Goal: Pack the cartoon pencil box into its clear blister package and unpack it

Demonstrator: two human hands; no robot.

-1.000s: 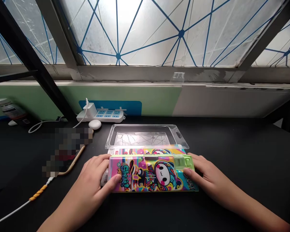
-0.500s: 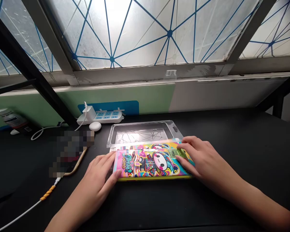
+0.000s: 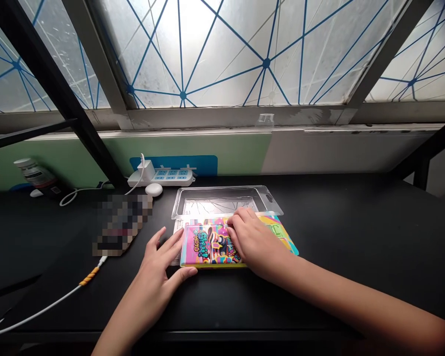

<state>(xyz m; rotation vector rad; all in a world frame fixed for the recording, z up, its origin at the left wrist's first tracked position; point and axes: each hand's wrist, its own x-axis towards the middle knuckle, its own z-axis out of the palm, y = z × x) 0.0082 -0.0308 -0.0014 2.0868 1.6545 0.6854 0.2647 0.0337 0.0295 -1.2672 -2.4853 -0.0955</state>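
A colourful flat case with a cartoon print lies on a printed backing card on the black desk. My left hand is at the case's left end, fingers spread, the index fingertip by the left edge and the thumb along the front edge. Across the middle of the case lies my right hand, its fingers bent and pressed together against the top. It covers the case's right part, so I cannot see how that end lies. Just behind is a clear plastic blister shell.
A phone-like device, partly blurred out, lies to the left with a white cable. A power strip and a small white rounded object are by the wall. A bottle stands behind a black metal frame.
My right hand has moved left from the right end of the case to its middle, and its fingers have bent together. My left hand's fingers have spread. The view has shifted slightly.
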